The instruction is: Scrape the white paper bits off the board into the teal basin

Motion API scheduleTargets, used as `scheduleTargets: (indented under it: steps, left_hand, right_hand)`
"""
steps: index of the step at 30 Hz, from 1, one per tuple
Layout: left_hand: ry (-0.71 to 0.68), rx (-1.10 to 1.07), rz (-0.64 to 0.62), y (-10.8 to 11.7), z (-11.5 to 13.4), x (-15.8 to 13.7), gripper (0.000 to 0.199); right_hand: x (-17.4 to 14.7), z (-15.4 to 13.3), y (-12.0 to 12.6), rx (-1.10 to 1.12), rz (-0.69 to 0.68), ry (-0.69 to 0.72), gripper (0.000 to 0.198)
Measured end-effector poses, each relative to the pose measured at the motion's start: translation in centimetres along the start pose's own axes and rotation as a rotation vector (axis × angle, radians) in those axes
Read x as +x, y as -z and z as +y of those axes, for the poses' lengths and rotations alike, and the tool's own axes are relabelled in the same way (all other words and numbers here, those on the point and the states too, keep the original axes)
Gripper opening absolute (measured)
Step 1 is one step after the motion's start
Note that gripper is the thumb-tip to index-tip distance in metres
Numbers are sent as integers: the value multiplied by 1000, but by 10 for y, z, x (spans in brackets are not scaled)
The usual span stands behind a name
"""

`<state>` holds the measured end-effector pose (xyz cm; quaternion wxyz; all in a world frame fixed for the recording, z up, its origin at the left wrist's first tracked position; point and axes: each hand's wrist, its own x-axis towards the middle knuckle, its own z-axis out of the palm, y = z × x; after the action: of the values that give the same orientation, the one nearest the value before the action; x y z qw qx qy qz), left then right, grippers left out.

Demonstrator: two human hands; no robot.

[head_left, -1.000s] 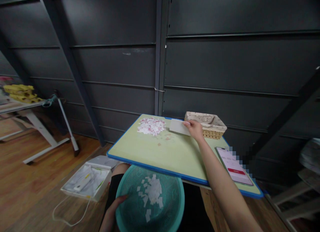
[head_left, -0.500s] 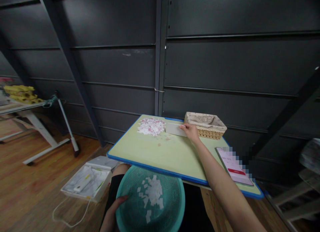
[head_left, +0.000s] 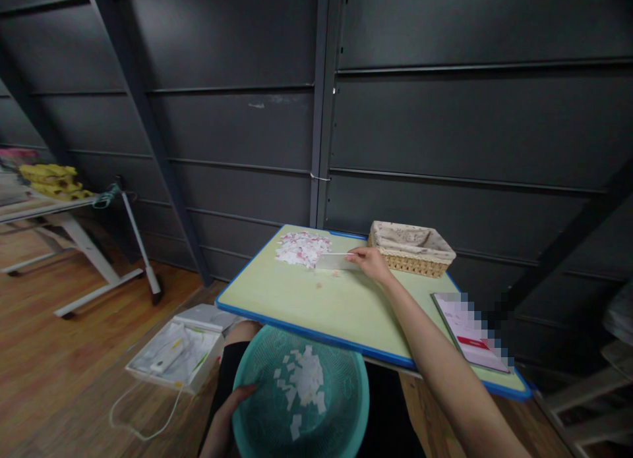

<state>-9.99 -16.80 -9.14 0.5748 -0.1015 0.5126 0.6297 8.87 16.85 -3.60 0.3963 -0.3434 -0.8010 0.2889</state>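
On my lap, below the table's front edge, a green plastic basket [head_left: 353, 405] holds loose white paper pieces [head_left: 307, 379]. My left hand [head_left: 237, 402] grips its left rim, thumb over the inside. Across the table, my right hand [head_left: 370, 261] pinches the right end of a flat white card [head_left: 332, 261], which stands on its long edge. The card's left end is at the right front side of a heap of white and pink paper scraps [head_left: 301, 247]. A few small scraps lie near the card on the tabletop.
The yellow-green table [head_left: 297, 296] has a blue edge. A fabric-lined wicker basket [head_left: 413, 250] stands at its back right, and a tablet [head_left: 469, 339] lies at the right. An open white box [head_left: 173, 356] with a cord is on the floor left. Dark wall panels rise behind.
My right hand has moved the card left and slightly toward me, against the scrap heap. The left hand keeps its grip on the green basket. The view has shifted slightly.
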Motion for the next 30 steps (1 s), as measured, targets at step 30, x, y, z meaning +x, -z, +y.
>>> scheduleTargets:
  steps: [30]
  left_hand:
    - [10,14,0,7,-4,13,66]
  right_hand:
    - [-2,-11,-1,41,-82,-34,28]
